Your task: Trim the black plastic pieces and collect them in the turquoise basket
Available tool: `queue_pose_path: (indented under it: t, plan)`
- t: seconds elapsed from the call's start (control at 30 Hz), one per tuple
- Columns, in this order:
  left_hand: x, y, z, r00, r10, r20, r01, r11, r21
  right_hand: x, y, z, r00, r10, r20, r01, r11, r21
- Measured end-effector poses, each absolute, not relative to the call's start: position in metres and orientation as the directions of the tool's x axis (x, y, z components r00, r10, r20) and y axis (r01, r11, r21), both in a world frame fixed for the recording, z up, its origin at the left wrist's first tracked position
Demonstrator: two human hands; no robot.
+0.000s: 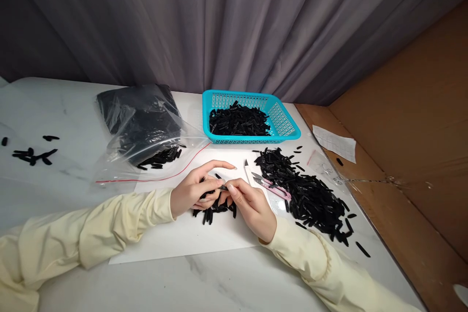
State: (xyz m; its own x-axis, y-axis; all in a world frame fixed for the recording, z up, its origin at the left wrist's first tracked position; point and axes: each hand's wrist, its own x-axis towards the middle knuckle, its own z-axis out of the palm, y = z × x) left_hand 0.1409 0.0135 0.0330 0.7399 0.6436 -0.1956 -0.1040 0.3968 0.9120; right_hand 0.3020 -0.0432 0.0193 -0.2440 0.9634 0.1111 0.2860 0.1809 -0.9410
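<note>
My left hand (199, 189) is closed with small black slender pieces in its palm, and its thumb pinches one black piece (224, 187). At the other end of that piece, the thumb and fingertips of my right hand (252, 204) are pressed together on it. Just below both hands, a small heap of the same black pieces (208, 216) lies on a white sheet (153, 243). To the right of my right hand are pink-handled thread snips (281, 191) and a white craft knife (249, 173). What the pieces are made for, I cannot make out.
A turquoise basket (252, 139) holding black pieces stands at the back. Left of it lies a clear zip bag (139, 117) of dark pieces. A large black pile (310, 200) spreads at the right, near a paper slip (334, 143). Several loose pieces (32, 156) lie far left.
</note>
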Motion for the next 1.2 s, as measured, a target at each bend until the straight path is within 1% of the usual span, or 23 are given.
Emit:
queue_pose_path:
  t: [0.07,0.13,0.23,0.3,0.33,0.37,0.43,0.47,0.5,0.53,0.57,0.63,0.7,0.8,1.0,1.2]
  plan:
    - [0.141,0.014,0.032,0.739,0.644,-0.199,-0.112,0.408,0.906,0.302,-0.045,0.022,-0.241,0.961,0.133,0.304,0.205,-0.930]
    - [0.142,0.016,0.031,0.732,0.648,-0.211,-0.123,0.431,0.894,0.307,-0.042,0.029,-0.206,0.960,0.188,0.346,0.251,-0.904]
    - [0.143,0.019,0.030,0.733,0.634,-0.247,-0.121,0.478,0.870,0.327,-0.022,0.048,-0.062,0.939,0.340,0.447,0.331,-0.831]
    - [0.143,0.021,0.029,0.744,0.616,-0.260,-0.116,0.502,0.857,0.347,0.004,0.064,0.045,0.895,0.443,0.534,0.353,-0.768]
    - [0.143,0.021,0.029,0.747,0.612,-0.260,-0.119,0.508,0.853,0.356,0.018,0.072,0.055,0.872,0.487,0.603,0.359,-0.712]
    - [0.143,0.022,0.028,0.749,0.611,-0.257,-0.125,0.511,0.851,0.364,0.031,0.079,0.027,0.856,0.517,0.687,0.359,-0.631]
    - [0.143,0.023,0.028,0.747,0.614,-0.255,-0.138,0.518,0.844,0.373,0.049,0.089,-0.071,0.838,0.541,0.835,0.347,-0.428]
    - [0.143,0.024,0.028,0.746,0.614,-0.259,-0.141,0.526,0.839,0.372,0.052,0.092,-0.142,0.836,0.531,0.868,0.363,-0.339]
    - [0.144,0.024,0.028,0.746,0.611,-0.264,-0.144,0.536,0.832,0.368,0.050,0.094,-0.227,0.831,0.508,0.871,0.406,-0.275]
    - [0.144,0.024,0.027,0.748,0.606,-0.271,-0.145,0.547,0.825,0.360,0.044,0.095,-0.315,0.823,0.473,0.849,0.467,-0.247]
    - [0.144,0.024,0.027,0.751,0.599,-0.277,-0.145,0.559,0.816,0.350,0.035,0.093,-0.392,0.810,0.436,0.812,0.527,-0.250]
    - [0.144,0.024,0.026,0.757,0.587,-0.288,-0.147,0.583,0.799,0.328,0.012,0.087,-0.529,0.769,0.359,0.709,0.633,-0.311]
    - [0.145,0.024,0.024,0.758,0.582,-0.293,-0.159,0.601,0.783,0.309,-0.007,0.077,-0.602,0.726,0.332,0.628,0.688,-0.364]
    - [0.145,0.026,0.021,0.780,0.551,-0.297,-0.159,0.634,0.757,0.295,-0.019,0.061,-0.587,0.728,0.353,0.601,0.685,-0.412]
    - [0.146,0.029,0.019,0.844,0.434,-0.315,-0.084,0.687,0.721,0.299,-0.015,0.047,-0.504,0.744,0.439,0.554,0.668,-0.497]
    - [0.145,0.031,0.024,0.853,0.404,-0.329,-0.047,0.689,0.724,0.301,-0.017,0.049,-0.460,0.744,0.484,0.512,0.668,-0.540]
